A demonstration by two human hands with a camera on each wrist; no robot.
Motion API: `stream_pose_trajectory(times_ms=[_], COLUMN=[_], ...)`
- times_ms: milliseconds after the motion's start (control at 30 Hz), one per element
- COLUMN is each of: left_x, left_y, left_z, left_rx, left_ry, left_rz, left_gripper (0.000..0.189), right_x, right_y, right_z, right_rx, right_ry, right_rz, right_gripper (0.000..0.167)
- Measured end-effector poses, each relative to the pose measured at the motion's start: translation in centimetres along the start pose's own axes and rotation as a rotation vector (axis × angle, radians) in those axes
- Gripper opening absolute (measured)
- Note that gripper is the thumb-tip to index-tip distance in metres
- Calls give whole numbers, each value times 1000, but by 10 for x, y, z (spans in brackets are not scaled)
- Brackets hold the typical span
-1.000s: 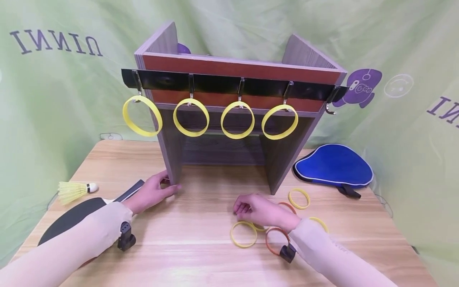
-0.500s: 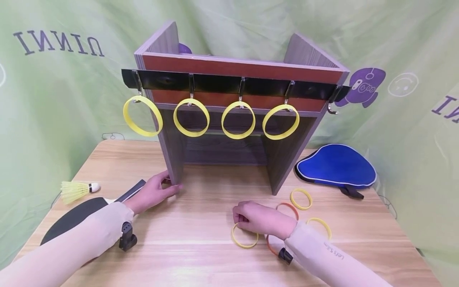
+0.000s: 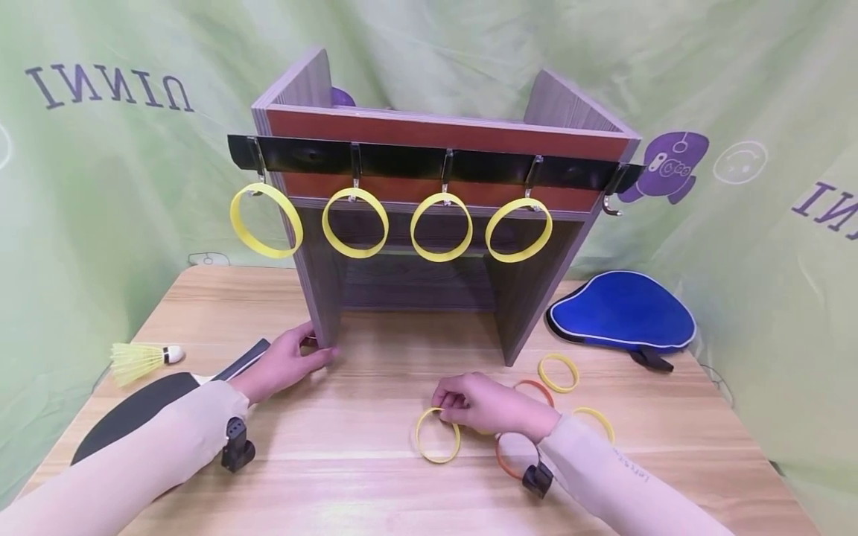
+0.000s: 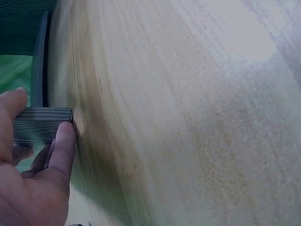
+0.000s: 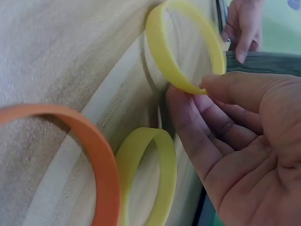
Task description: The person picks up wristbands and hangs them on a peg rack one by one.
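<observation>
Pinching a yellow ring (image 5: 162,59) by its edge, right hand (image 3: 485,406) nearly closed, orange ring (image 5: 106,174) near that grip, left hand (image 3: 284,365) clasping the gray panel (image 3: 325,283).

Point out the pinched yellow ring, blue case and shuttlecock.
Pinched yellow ring (image 5: 162,52): right wrist view, on its band.
Blue case (image 3: 622,310): head view, middle of its upper face.
Shuttlecock (image 3: 139,362): head view, on its yellow skirt.
</observation>
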State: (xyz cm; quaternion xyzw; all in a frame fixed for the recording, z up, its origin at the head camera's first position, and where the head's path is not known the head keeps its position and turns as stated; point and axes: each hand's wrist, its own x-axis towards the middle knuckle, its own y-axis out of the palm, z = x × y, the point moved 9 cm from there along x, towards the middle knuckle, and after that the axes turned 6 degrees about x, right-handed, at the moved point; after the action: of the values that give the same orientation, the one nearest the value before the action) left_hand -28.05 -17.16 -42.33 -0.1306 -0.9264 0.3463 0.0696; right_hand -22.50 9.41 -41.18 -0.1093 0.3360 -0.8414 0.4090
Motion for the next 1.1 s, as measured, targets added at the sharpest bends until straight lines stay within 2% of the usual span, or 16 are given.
stream_pose_trajectory(times_ms=[167, 400, 567, 700, 900, 1100], left_x=[-1, 1, 1, 3, 0, 0], left_y=[0, 2, 1, 2, 0, -1], left_z=[2, 5, 5, 5, 9, 5], left_rx=[9, 4, 6, 6, 6, 0], left_ry=[-6, 0, -3, 8, -10, 1], left_rz=[-5, 7, -2, -9, -10, -1], left_gripper=[58, 58, 57, 55, 56, 59], right_x=[-5, -13, -21, -30, -45, -70], right_y=[-6, -7, -19, -40, -72, -115], right_z=[-9, -25, -33, -31, -21, -3], right_rx=[190, 523, 652, 683, 643, 589], right_ry=[47, 130, 195, 176, 146, 87], right_rz=[-16, -28, -86, -142, -208, -338], right_gripper=[13, 23, 34, 38, 39, 29])
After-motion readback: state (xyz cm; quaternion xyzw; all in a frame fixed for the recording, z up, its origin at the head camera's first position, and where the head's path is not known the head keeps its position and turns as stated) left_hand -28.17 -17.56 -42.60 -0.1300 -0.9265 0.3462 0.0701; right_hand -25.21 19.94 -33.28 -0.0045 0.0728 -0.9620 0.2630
